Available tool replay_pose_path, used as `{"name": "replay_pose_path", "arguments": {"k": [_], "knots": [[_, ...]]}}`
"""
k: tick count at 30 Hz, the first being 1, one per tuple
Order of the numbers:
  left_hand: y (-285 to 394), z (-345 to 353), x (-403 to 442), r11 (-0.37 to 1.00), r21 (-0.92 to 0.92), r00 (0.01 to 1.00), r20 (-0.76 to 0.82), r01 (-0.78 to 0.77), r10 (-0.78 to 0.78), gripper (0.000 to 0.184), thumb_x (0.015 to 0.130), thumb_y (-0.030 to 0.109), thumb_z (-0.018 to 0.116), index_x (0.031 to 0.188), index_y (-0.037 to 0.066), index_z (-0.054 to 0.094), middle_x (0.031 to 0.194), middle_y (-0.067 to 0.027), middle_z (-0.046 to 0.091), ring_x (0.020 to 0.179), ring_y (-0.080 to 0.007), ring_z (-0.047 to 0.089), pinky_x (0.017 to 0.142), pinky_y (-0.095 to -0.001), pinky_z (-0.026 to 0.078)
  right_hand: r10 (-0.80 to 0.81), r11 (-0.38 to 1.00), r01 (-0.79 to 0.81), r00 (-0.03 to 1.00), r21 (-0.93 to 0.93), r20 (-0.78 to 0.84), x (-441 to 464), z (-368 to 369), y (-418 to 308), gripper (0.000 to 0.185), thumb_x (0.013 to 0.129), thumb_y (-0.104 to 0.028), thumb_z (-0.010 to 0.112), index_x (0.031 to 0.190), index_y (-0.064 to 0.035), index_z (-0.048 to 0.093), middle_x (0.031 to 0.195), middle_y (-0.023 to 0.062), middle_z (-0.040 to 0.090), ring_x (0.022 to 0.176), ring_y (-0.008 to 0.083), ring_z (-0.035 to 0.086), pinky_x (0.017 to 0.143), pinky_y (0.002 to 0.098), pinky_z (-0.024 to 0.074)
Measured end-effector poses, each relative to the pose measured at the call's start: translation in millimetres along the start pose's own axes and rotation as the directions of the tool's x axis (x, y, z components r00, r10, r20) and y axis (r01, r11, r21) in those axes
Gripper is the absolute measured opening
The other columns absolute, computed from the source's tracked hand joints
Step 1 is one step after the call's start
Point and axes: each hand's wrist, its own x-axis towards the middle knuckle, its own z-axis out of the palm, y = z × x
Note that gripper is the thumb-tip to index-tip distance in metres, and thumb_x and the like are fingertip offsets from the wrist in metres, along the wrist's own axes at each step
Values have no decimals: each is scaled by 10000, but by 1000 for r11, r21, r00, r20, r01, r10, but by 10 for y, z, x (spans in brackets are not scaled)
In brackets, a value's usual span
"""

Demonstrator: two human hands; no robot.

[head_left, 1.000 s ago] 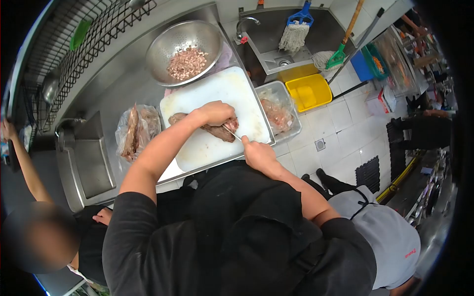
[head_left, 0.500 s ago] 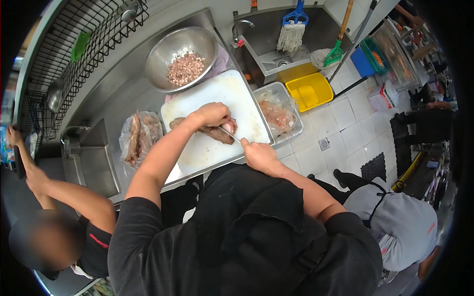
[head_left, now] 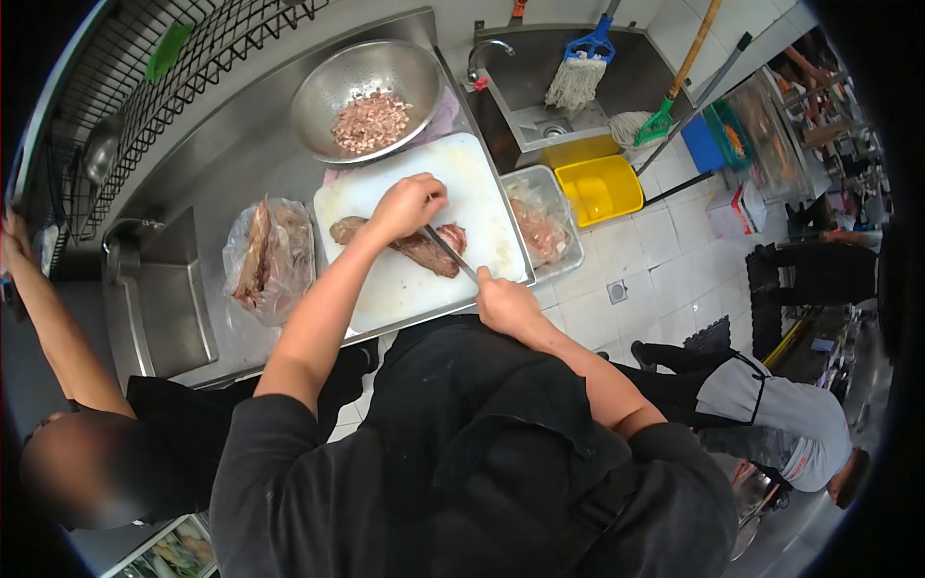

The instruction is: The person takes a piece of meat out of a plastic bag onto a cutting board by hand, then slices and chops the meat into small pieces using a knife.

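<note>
A piece of brown meat (head_left: pixel 422 254) lies across the white cutting board (head_left: pixel 385 299), its right end reddish. My right hand (head_left: pixel 509 306) is closed around the handle of a knife (head_left: pixel 457 256), whose blade slants over the meat. My left hand (head_left: pixel 409 204) is just above the blade's far end, over the board. Its fingers are curled in with the tips together; whether they pinch a small bit I cannot make out. Behind the board, a steel colander (head_left: pixel 318 120) holds small chopped pieces of pinkish meat (head_left: pixel 371 121).
More meat in a plastic bag (head_left: pixel 272 260) sits left of the board, beside a small sink (head_left: pixel 173 332). A clear tub (head_left: pixel 541 217) of meat scraps stands at the right, near a yellow bucket (head_left: pixel 599 189). Co-workers stand at my left (head_left: pixel 72 318) and right (head_left: pixel 785 405).
My left hand has lifted off the meat and moved slightly up the board. More of the knife blade shows now. The co-worker at left has shifted, and the one at right has bent over.
</note>
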Motion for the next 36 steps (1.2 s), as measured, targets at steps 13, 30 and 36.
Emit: {"name": "replay_pose_path", "arguments": {"k": [13, 30, 36], "knots": [[-36, 741, -1156, 982, 152, 939, -341, 109, -51, 150, 936, 168, 646, 1063, 95, 680, 1140, -65, 634, 1130, -299, 559, 988, -469, 395, 97, 987, -75, 984, -145, 151, -38, -455, -448, 200, 942, -88, 485, 1106, 25, 470, 828, 305, 697, 799, 477, 706, 714, 583, 545], [-105, 781, -1177, 976, 186, 953, -299, 115, -56, 192, 915, 193, 685, 1093, 125, 697, 1162, -30, 659, 1112, -264, 576, 958, -432, 403, 116, 986, -92, 979, -142, 169, 57, -240, -346, 235, 934, -84, 466, 1137, 34, 484, 854, 302, 706, 835, 480, 706, 749, 592, 537], [-128, 791, -1218, 981, 155, 951, -303, 114, -62, 183, 921, 196, 678, 1086, 119, 692, 1145, -29, 653, 1112, -269, 572, 962, -439, 396, 13, 996, -10, 999, -86, 39, 589, 7, -248, 253, 940, -109, 480, 1142, 43, 475, 830, 310, 697, 799, 491, 698, 735, 602, 537]]}}
